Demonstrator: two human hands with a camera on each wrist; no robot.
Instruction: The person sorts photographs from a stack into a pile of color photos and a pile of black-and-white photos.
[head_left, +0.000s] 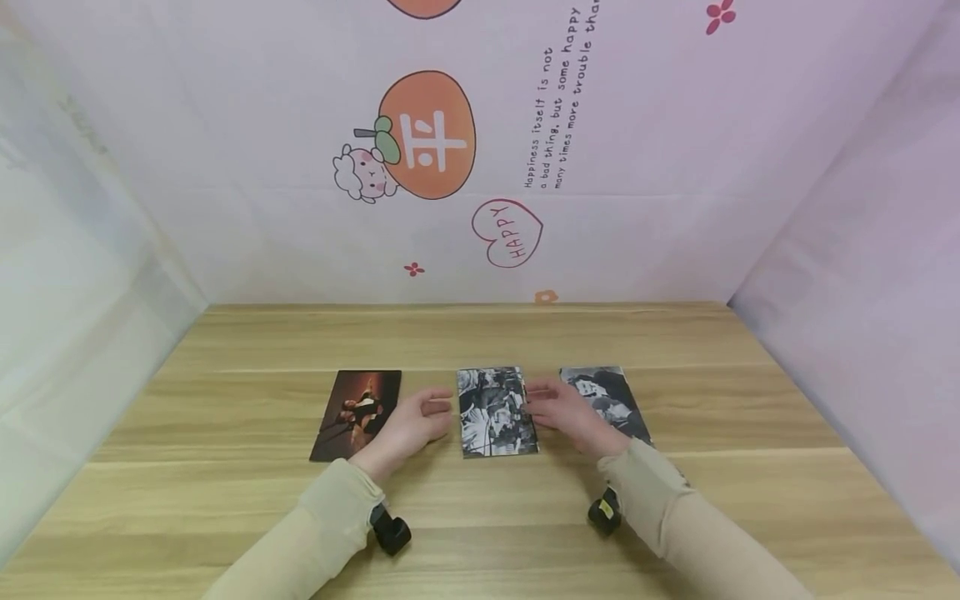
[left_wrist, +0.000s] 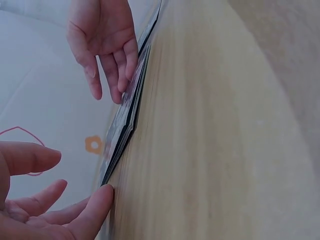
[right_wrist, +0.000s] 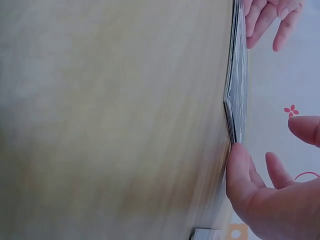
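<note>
Aligning the stack [head_left: 498, 412]

The stack lies on the table [head_left: 495, 521] between the left photo [head_left: 347, 414] and right photo [head_left: 602, 387]. Left hand [head_left: 415, 421] and right hand [head_left: 567, 414] flank it, fingers loosely extended, gripping nothing. Press both sides evenly, fingertips low, so every layer squares up without sliding.

Left hand [head_left: 412, 423], right hand [head_left: 566, 412], both relaxed
</note>
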